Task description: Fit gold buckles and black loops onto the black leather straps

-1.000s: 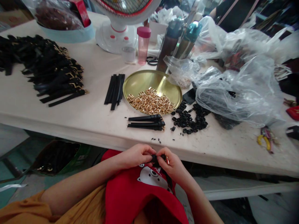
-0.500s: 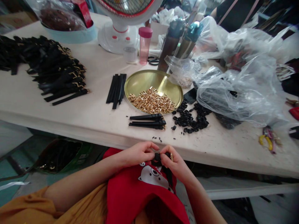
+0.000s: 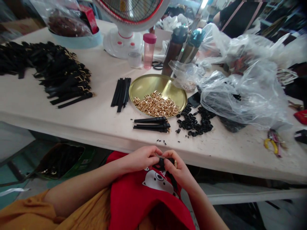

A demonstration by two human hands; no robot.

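Over my lap, just off the table's front edge, my left hand (image 3: 143,158) pinches a black strap (image 3: 161,162) between thumb and fingers. From the other side my right hand (image 3: 179,168), with a ring on one finger, closes on the same strap. Part of the strap hangs below my right hand against the red apron (image 3: 134,195). Fingers cover much of it, so its exact shape is hidden. Nearest on the table lie finished-looking black straps with gold hardware (image 3: 151,127), a gold plate (image 3: 141,83) heaped with small gold metal fittings (image 3: 158,105), and black loops (image 3: 195,123).
Flat black strips (image 3: 120,94) lie left of the plate. A long pile of black straps (image 3: 64,73) covers the left side. Behind stand a fan (image 3: 124,41), a pink-lidded bottle (image 3: 149,52) and dark bottles (image 3: 175,48). Plastic bags (image 3: 247,92) and yellow-handled pliers (image 3: 271,145) are rightward.
The view has shifted slightly, so the table's things sit a little lower. Both hands stay on the strap, with a small shift of my right fingers.
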